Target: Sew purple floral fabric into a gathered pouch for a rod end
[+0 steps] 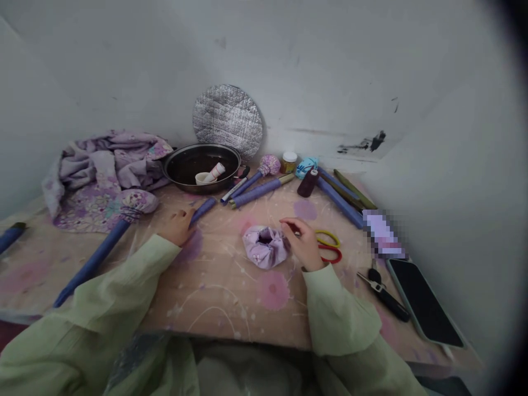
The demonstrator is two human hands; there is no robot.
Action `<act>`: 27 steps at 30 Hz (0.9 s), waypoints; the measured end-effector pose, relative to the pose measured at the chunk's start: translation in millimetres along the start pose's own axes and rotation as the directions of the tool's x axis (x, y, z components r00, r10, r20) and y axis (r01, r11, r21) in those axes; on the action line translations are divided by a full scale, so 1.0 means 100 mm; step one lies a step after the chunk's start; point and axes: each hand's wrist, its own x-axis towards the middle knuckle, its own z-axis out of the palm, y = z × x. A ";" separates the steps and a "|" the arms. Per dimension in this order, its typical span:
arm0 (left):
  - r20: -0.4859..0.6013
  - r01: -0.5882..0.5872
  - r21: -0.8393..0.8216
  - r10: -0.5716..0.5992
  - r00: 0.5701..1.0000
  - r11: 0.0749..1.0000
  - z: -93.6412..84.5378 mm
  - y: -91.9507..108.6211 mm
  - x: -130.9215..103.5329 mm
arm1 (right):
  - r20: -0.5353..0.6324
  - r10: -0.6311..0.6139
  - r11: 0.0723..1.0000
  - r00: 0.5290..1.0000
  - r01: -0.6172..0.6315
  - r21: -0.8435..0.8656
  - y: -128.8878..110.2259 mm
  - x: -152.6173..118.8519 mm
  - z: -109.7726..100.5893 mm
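My left hand point(180, 226) is closed around the near end of a short blue-wrapped stick point(203, 210) on the table. My right hand point(305, 242) has its thumb and forefinger close together in a pinch beside a gathered ring of lilac floral cloth point(266, 254). Whatever is between those fingertips, if anything, is too small to make out. The cloth ring lies puffed up, with a dark hole in its middle. Partly behind my right hand are scissors with one yellow and one red handle point(333, 256); their blades are hidden.
Lilac floral cloth point(99, 181) lies heaped at the left, near a cloth-headed blue stick point(97, 261). Along the back are a black pan point(198, 187), a foil disc point(226, 118), a jar point(289, 162) and a dark thread spool point(307, 184). Keys point(385, 294) and a phone point(424, 302) lie right.
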 end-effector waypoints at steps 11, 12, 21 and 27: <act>0.382 -0.031 -0.087 0.062 0.922 0.996 -0.07 1.01 -0.44 | 0.092 -0.130 0.983 0.987 0.116 0.142 -0.35 -0.07 0.00; 0.392 0.013 -0.169 0.055 0.918 0.986 -0.03 1.13 -0.48 | 0.125 -0.170 0.973 0.977 0.147 0.178 -0.45 -0.10 -0.01; 0.333 0.422 -0.610 -0.267 0.904 0.671 0.29 1.45 -0.18 | 0.621 -0.119 0.939 0.775 -0.116 0.325 -0.74 -0.34 0.08; 0.357 0.549 -0.613 -0.420 0.834 0.568 0.38 1.32 -0.07 | 0.561 -0.181 0.928 0.808 -0.049 0.369 -0.66 -0.46 0.17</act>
